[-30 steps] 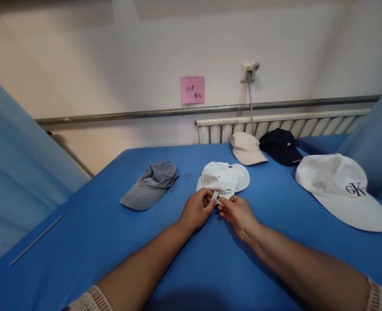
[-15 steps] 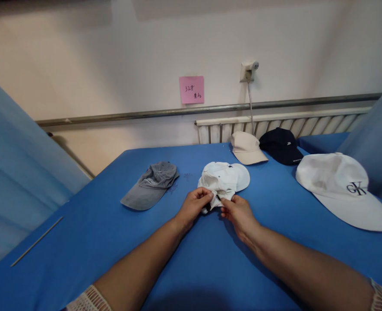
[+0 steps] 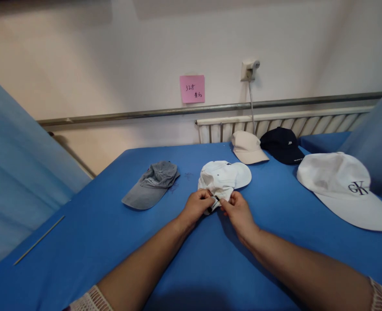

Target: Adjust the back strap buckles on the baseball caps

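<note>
A white baseball cap [image 3: 221, 175] lies on the blue-covered table, its brim pointing away to the right and its back edge towards me. My left hand [image 3: 196, 206] pinches the left part of the back strap between thumb and fingers. From the other side my right hand [image 3: 239, 212] grips the strap's right part, its thumb close to the left one. A small dark piece of the fastening shows between the thumbs; its details are too small to make out. To the left rests a grey cap [image 3: 150, 185], apart from both hands.
A beige cap [image 3: 247, 147] and a navy cap [image 3: 282, 145] sit at the back right. A larger white cap [image 3: 342, 185] with dark letters lies at the right. On the left is a thin stick [image 3: 39, 240]. A radiator [image 3: 210, 133] runs along the wall behind the blue table [image 3: 191, 268].
My thumbs have come closer together at the strap, and the cap's back edge has shifted slightly. The other caps lie as before; the view has moved very little.
</note>
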